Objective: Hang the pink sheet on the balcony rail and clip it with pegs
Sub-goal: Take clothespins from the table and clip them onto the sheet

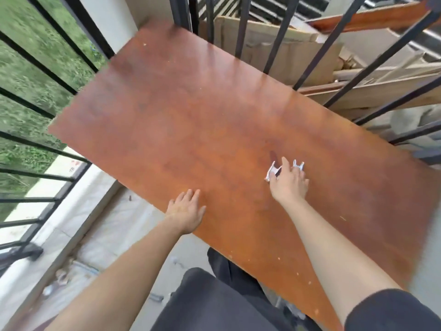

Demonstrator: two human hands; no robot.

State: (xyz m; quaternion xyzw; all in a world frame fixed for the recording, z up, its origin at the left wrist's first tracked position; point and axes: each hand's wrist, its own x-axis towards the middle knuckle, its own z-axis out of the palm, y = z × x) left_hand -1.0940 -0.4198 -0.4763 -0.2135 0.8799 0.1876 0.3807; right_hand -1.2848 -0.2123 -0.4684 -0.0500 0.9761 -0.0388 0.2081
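Observation:
Two white plastic pegs lie on a reddish-brown wooden table, right of its middle. My right hand rests over them with fingers spread, touching both; whether it grips them I cannot tell. The second peg pokes out beyond the fingertips. My left hand lies flat and open on the table's near edge, holding nothing. The black balcony rail runs along the left side. No pink sheet is in view.
Black vertical bars stand behind the table, with cardboard and wooden planks stacked beyond them. Grass shows through the left rail. The pale balcony floor holds small bits of debris. My dark trousers fill the bottom.

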